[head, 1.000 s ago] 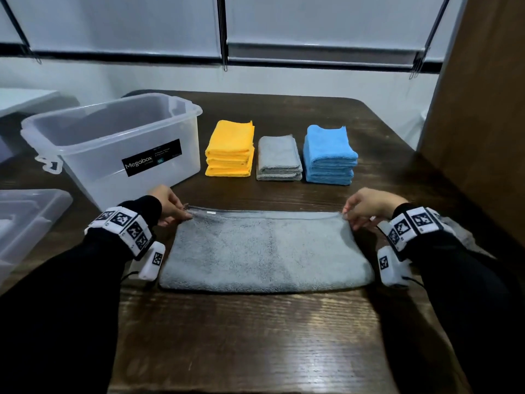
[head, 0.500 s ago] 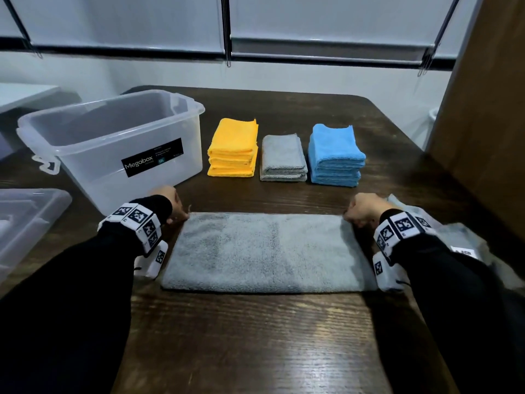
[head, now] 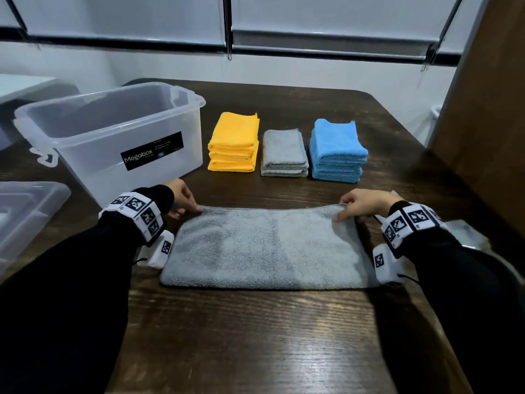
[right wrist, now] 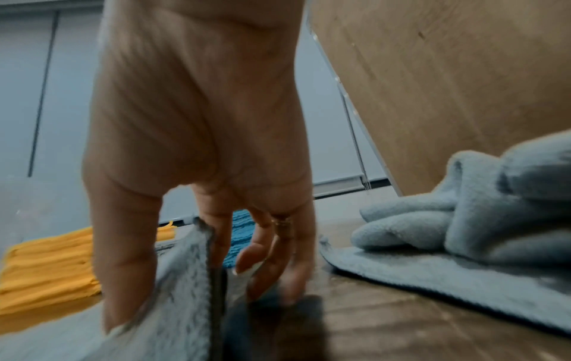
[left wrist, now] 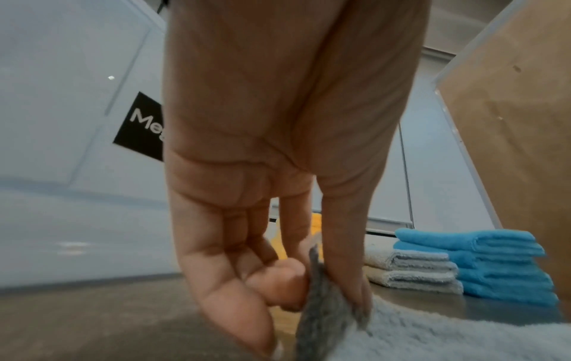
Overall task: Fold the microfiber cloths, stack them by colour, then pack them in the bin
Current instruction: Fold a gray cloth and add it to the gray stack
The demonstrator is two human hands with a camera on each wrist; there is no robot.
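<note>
A grey cloth (head: 267, 248), folded into a long rectangle, lies on the dark wooden table (head: 255, 336) in front of me. My left hand (head: 183, 199) pinches its far left corner (left wrist: 327, 300) between thumb and fingers. My right hand (head: 359, 204) pinches the far right corner (right wrist: 197, 268) the same way. Behind the cloth stand three folded stacks: yellow (head: 234, 143), grey (head: 284, 153) and blue (head: 336, 150). The clear plastic bin (head: 113, 129) with a black label stands at the back left with no cloth showing inside.
A clear plastic lid (head: 25, 211) lies at the left edge. Loose unfolded grey cloths (right wrist: 463, 219) are heaped on the table to my right. A wooden panel (head: 488, 109) rises at the right side. Bare wood stretches between the cloth and me.
Both hands have come back onto the far corners of the grey cloth and pinch them, and the far edge now lifts slightly. The cloth stays in the same place.
</note>
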